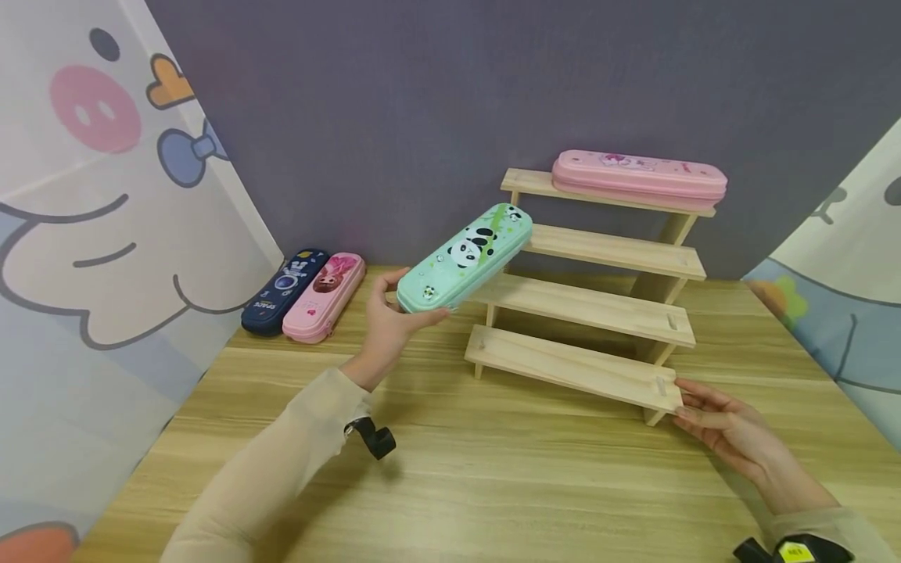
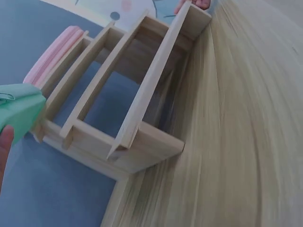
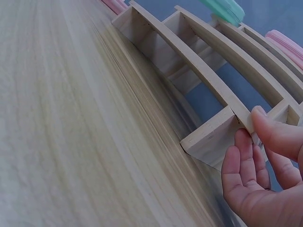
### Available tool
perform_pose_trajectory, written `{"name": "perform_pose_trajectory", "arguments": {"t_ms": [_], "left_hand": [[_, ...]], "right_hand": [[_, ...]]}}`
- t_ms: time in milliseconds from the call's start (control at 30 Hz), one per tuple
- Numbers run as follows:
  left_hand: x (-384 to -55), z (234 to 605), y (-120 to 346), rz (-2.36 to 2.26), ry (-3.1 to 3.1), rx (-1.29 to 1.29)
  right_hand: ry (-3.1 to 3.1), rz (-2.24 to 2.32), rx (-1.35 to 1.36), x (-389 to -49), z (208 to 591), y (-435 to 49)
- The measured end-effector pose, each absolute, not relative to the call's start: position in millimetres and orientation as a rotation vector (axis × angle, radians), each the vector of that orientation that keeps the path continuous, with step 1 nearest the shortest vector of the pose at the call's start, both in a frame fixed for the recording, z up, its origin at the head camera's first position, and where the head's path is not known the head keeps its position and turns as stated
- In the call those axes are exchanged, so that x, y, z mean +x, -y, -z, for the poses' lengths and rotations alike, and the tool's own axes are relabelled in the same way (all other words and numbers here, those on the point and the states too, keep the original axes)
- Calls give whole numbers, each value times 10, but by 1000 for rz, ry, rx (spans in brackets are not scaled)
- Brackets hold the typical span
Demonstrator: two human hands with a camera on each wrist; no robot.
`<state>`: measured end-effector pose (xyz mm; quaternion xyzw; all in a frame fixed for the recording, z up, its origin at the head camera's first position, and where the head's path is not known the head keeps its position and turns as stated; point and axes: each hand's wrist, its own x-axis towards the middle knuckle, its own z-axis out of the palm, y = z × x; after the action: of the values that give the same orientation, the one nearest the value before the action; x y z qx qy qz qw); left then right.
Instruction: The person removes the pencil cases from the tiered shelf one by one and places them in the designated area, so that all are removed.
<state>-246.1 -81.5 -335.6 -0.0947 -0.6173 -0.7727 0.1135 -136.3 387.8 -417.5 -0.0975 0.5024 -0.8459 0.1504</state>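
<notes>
My left hand (image 1: 387, 322) grips the lower left end of a mint green pencil case (image 1: 461, 258) with a panda on its lid. It holds the case aloft and tilted, and the case's far end overlaps the left side of a four-step wooden display rack (image 1: 584, 305). At the rack's right front corner, my right hand (image 1: 735, 430) pinches the end of the lowest step, thumb on top and fingers beneath, as the right wrist view shows. A pink pencil case (image 1: 639, 176) lies along the top step, toward its right end.
On the wooden table (image 1: 450, 485), a navy space-print pencil case (image 1: 285, 291) and a pink pencil case with a doll picture (image 1: 325, 297) lie side by side at the left. A grey wall (image 1: 394, 117) rises behind. Cartoon-printed panels (image 1: 84, 234) stand at both sides.
</notes>
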Motion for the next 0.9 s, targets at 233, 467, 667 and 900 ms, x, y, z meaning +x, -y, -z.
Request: {"name": "perform_pose_trajectory", "arguments": {"t_ms": [233, 467, 667, 900], "left_hand": [[-2479, 3393, 985, 2188, 1795, -230], [-2490, 3444, 1125, 2056, 1831, -105], [-2538, 3536, 1229, 2009, 1840, -33], [-2578, 3631, 1339, 1948, 1880, 26]], "right_hand": [[-1460, 2438, -250, -1365, 4153, -3881], [-1468, 2435, -261, -1358, 4165, -3875], [-1468, 2443, -253, -1351, 4171, -3860], [-1459, 2441, -263, -1348, 4165, -3853]]}}
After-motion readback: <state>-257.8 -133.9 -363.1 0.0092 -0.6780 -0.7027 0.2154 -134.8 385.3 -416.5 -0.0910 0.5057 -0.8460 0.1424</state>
